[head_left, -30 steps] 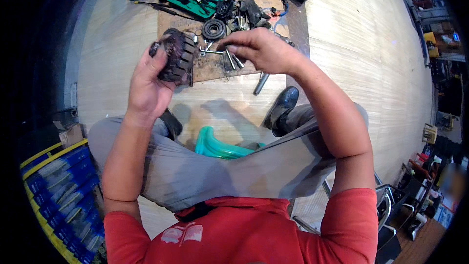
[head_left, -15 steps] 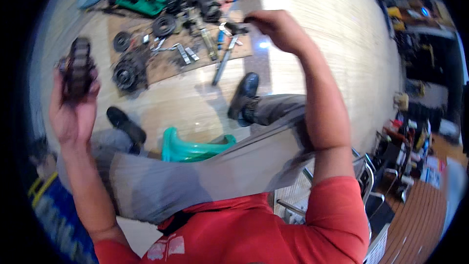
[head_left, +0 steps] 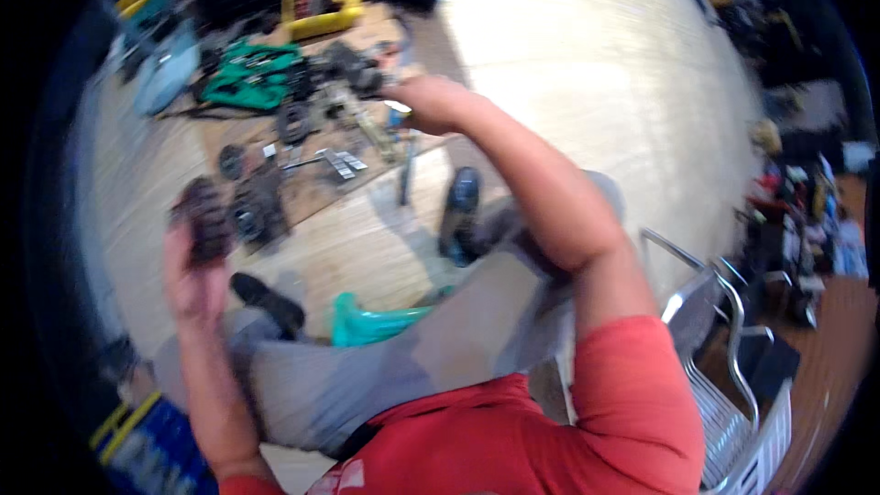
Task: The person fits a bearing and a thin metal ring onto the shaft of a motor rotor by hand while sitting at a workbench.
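Far left, low: one rack (head_left: 156,445), blue and yellow, partly in the dark rim. Upper left: one pale blue object (head_left: 167,73), blurred. Left of centre: the left hand (head_left: 197,284), raised, its fingers closed round one dark ribbed part (head_left: 205,225) (we note the ribs, softened by blur). Just right of it: one dark round part (head_left: 247,218) beside the cardboard-coloured sheet (head_left: 309,192) on the floor. Upper left of centre: one green tray (head_left: 252,75) of tools, and above it to the right one yellow container (head_left: 321,27). Near the middle: silver pieces (head_left: 341,163) on the sheet; below, one curved green plastic item (head_left: 378,326). Centre, upper: the right hand (head_left: 433,104), fingers bent over the tools; we cannot tell whether it pinches anything. Lower right: one metal chair (head_left: 720,403).
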`<state>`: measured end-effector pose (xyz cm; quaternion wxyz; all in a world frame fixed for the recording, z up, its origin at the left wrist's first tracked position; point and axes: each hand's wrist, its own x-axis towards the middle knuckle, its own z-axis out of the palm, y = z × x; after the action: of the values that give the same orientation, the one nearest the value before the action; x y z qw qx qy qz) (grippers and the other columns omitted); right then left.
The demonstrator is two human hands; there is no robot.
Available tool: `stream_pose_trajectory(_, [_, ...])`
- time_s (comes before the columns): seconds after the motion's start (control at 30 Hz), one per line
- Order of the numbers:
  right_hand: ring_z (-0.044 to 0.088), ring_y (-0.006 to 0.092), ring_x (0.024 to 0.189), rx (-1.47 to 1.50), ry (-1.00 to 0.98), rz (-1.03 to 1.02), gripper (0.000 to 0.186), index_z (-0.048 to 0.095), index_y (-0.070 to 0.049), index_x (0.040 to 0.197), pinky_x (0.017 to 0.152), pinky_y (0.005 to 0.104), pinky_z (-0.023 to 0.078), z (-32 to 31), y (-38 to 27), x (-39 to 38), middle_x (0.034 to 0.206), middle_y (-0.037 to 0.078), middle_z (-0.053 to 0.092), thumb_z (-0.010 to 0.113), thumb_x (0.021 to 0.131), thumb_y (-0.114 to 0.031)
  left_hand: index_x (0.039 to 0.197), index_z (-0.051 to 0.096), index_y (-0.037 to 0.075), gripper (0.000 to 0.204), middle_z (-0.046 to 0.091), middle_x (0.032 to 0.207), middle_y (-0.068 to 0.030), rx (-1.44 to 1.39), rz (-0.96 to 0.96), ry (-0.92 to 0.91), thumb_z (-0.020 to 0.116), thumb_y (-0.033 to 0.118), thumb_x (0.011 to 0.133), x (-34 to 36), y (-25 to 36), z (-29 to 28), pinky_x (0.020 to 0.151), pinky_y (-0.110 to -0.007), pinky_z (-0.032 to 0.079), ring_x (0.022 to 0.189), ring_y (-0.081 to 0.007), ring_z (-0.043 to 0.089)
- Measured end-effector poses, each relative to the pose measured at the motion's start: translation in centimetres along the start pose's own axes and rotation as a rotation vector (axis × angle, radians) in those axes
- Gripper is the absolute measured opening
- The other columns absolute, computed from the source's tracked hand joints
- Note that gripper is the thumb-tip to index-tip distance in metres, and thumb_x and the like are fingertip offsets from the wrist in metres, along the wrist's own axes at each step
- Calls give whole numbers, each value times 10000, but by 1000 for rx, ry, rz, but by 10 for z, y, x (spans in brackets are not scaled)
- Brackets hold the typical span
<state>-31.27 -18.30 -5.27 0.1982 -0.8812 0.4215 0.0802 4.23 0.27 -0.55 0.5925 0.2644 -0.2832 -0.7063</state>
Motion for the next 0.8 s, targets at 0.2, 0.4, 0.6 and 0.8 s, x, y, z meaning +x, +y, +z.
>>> stream_pose_trajectory(0.2, [483,363,1260,505,75,-435,891,271,-40,1478,1058,409,384,-4,-82,-3,1372,241,476,757,794,-340,1316,420,25,593,591,1165,-94,308,10,281,711,27,800,9,-25,40,925,-336,492,1036,-188,600])
stream_pose_trajectory(0.4, [569,337,1161,757,4,-589,660,379,-49,1422,995,395,433,1,-134,-3,1250,235,574,679,850,-181,1318,415,41,775,593,1148,-82,602,35,168,843,73,672,5,-35,30,935,-320,484,1063,-174,588])
stream_pose_trajectory(0.6, [659,324,891,631,-89,-446,290,622,-20,1158,787,408,503,-13,-130,1,941,186,675,608,900,-150,1305,436,57,793,594,1143,-73,786,13,229,852,49,630,3,-35,39,939,-311,478,1061,-166,582])
stream_pose_trajectory(0.8, [627,376,857,515,82,-492,198,644,-11,1034,755,431,493,-14,-128,-3,921,193,655,600,909,-158,1296,445,58,785,595,1133,-67,873,8,230,853,54,625,2,-33,42,936,-308,477,1054,-163,581])
